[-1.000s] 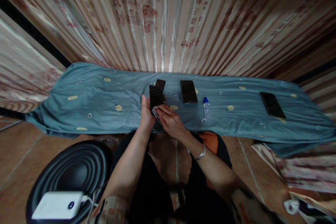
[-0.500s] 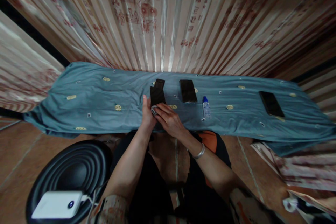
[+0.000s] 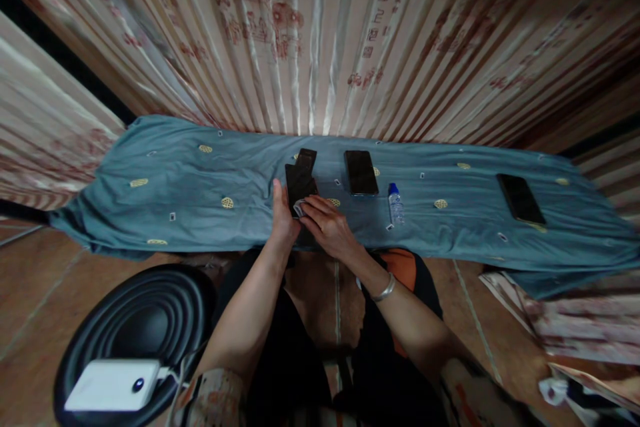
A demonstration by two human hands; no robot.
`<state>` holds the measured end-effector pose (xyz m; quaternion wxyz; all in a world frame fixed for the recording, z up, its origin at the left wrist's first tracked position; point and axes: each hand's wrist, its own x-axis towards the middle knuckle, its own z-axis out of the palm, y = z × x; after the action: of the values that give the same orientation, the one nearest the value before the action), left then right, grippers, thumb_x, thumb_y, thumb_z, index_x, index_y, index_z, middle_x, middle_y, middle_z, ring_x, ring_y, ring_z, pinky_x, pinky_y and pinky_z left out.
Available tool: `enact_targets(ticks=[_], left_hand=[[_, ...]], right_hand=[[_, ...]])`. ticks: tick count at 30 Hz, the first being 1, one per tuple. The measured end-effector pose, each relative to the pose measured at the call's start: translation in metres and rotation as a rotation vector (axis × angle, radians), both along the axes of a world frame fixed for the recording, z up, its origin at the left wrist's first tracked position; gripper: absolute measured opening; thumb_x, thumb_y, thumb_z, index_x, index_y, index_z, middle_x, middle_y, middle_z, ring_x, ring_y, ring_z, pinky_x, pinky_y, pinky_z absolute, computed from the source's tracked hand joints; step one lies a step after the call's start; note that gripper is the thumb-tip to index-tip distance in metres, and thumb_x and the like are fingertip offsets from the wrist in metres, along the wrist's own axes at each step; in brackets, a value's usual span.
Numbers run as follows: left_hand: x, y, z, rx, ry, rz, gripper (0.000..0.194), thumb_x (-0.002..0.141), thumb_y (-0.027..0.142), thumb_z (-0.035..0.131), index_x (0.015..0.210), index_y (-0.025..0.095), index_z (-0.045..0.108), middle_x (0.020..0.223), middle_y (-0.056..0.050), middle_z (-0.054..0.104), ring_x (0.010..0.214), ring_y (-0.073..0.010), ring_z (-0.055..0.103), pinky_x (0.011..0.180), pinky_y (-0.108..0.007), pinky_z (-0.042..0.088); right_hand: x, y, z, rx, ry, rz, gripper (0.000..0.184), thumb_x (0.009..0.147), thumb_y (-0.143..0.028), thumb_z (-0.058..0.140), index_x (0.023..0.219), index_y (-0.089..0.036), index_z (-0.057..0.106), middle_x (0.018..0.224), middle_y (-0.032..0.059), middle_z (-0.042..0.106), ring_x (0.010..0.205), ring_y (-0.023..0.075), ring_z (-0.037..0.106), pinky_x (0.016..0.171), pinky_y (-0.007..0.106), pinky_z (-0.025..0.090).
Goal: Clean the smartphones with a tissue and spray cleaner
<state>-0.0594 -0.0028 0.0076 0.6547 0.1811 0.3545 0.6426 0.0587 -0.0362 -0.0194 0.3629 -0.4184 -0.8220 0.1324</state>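
My left hand [image 3: 284, 217] grips a dark phone [image 3: 299, 180] by its left edge, thumb pointing up along the side. Fingers bent, my right hand [image 3: 327, 223] presses a small grey-white folded cloth [image 3: 299, 207] against the phone's screen. The lower part of the phone is partly hidden by my hands. Just beyond its top edge lies a smaller dark flat object [image 3: 306, 159], whose kind I cannot make out. To the right are a second black phone [image 3: 361, 173] and a clear bottle with a blue cap [image 3: 395, 205], both lying on the cloth-covered table.
A blue-green patterned cloth [image 3: 190, 193] covers the long table. Another black phone [image 3: 521, 198] lies far right. Low on the left, a white power bank [image 3: 113, 385] with a cable rests on a round black stool [image 3: 135, 320]. Pleated curtains [image 3: 320, 47] hang behind.
My right hand and the cloth have shifted slightly right and up across the phone. The whole view has moved a little; the other objects lie as before.
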Motion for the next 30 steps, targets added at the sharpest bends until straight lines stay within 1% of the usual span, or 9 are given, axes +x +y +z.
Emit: enact_targets(ticks=[3,6,10,14,16,19,22,26,30], left_hand=[[0.004,-0.003,0.002,-0.061,-0.034,0.006,0.057,0.102,0.054,0.03,0.091,0.017,0.072,0.093,-0.01,0.077,0.111,-0.0252,0.07,0.09,-0.034,0.059],[0.005,-0.005,0.006,-0.096,-0.05,0.007,0.058,0.103,0.048,0.026,0.087,0.017,0.071,0.092,-0.011,0.077,0.112,-0.0249,0.07,0.09,-0.034,0.059],[0.004,-0.005,0.01,-0.118,-0.077,0.017,0.059,0.103,0.048,0.026,0.083,0.016,0.071,0.09,-0.012,0.077,0.111,-0.026,0.071,0.089,-0.034,0.06],[0.003,-0.004,0.012,-0.126,-0.136,0.006,0.058,0.103,0.05,0.029,0.083,0.016,0.072,0.089,-0.011,0.077,0.109,-0.0258,0.072,0.088,-0.033,0.06],[0.003,-0.004,0.012,-0.121,-0.154,-0.001,0.057,0.102,0.051,0.031,0.085,0.016,0.072,0.09,-0.011,0.078,0.107,-0.0259,0.072,0.087,-0.033,0.06],[0.004,-0.003,0.009,-0.119,-0.157,0.003,0.054,0.101,0.051,0.035,0.085,0.016,0.073,0.091,-0.011,0.078,0.106,-0.0254,0.073,0.087,-0.032,0.06],[0.005,-0.003,0.007,-0.12,-0.151,0.005,0.051,0.101,0.049,0.038,0.085,0.016,0.073,0.091,-0.011,0.078,0.105,-0.0252,0.073,0.089,-0.033,0.059],[0.008,-0.003,0.008,-0.117,-0.117,-0.007,0.056,0.103,0.047,0.03,0.083,0.016,0.072,0.09,-0.012,0.078,0.106,-0.0255,0.073,0.091,-0.035,0.059],[0.005,-0.003,0.012,-0.12,-0.081,-0.02,0.059,0.103,0.049,0.027,0.086,0.016,0.073,0.088,-0.011,0.078,0.109,-0.0252,0.072,0.092,-0.035,0.059]], right_hand=[[-0.002,-0.001,0.002,-0.006,-0.012,0.013,0.034,0.101,-0.031,0.052,0.13,-0.021,0.068,0.134,0.0098,0.067,0.133,0.0245,0.056,0.118,0.046,0.044],[-0.003,-0.001,0.003,-0.006,-0.019,0.018,0.035,0.102,-0.032,0.051,0.131,-0.02,0.067,0.134,0.0109,0.067,0.134,0.0249,0.056,0.118,0.046,0.044],[0.0,-0.002,0.006,0.004,-0.013,0.048,0.037,0.102,-0.033,0.049,0.133,-0.02,0.065,0.136,0.0112,0.066,0.134,0.0252,0.055,0.117,0.047,0.045],[0.004,-0.001,0.007,0.009,0.003,0.099,0.04,0.103,-0.024,0.041,0.136,-0.018,0.063,0.137,0.0125,0.064,0.134,0.0241,0.055,0.117,0.046,0.045],[0.006,0.0,0.007,0.005,0.008,0.114,0.04,0.103,-0.023,0.042,0.136,-0.017,0.062,0.137,0.0126,0.064,0.134,0.0241,0.055,0.117,0.046,0.045],[0.005,0.001,0.006,-0.004,-0.001,0.109,0.038,0.101,-0.025,0.049,0.136,-0.02,0.063,0.137,0.0108,0.065,0.133,0.0244,0.055,0.116,0.046,0.046],[0.002,0.002,0.007,0.007,-0.013,0.089,0.036,0.101,-0.026,0.049,0.132,-0.017,0.065,0.135,0.0127,0.066,0.131,0.0256,0.057,0.116,0.046,0.046],[-0.004,0.002,0.01,0.023,-0.024,0.076,0.035,0.101,-0.026,0.049,0.13,-0.017,0.067,0.134,0.0129,0.066,0.132,0.0253,0.057,0.116,0.045,0.046],[-0.005,0.004,0.008,0.026,0.003,0.088,0.034,0.102,-0.028,0.05,0.129,-0.018,0.068,0.134,0.0119,0.067,0.131,0.0237,0.057,0.116,0.043,0.045]])
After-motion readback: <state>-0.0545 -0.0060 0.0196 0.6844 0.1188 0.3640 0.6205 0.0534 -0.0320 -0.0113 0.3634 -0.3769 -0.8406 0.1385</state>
